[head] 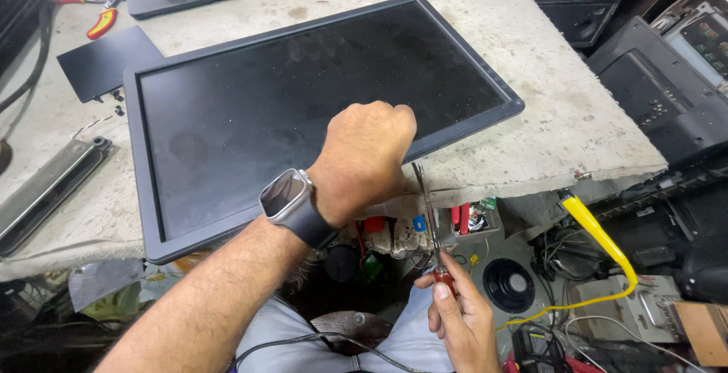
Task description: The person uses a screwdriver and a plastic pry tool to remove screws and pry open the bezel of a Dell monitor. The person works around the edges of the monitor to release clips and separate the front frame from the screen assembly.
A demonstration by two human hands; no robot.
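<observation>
The left hand (364,161) is curled into a loose fist, knuckles forward, its forearm stretched out from the lower left with a watch strapped on the wrist. The right hand (459,316) sits lower and closer in, palm turned up, fingers pinched together.

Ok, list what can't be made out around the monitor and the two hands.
- Head view: the fingers of the left hand curl under at the monitor edge; the hand's own back hides what they grip.
- The screwdriver tip, against the monitor's lower edge beside the left hand, is too thin to see where it seats.
- The right hand is cut off at the bottom edge.
- Clutter under the bench is too dark and tangled to sort out.
</observation>
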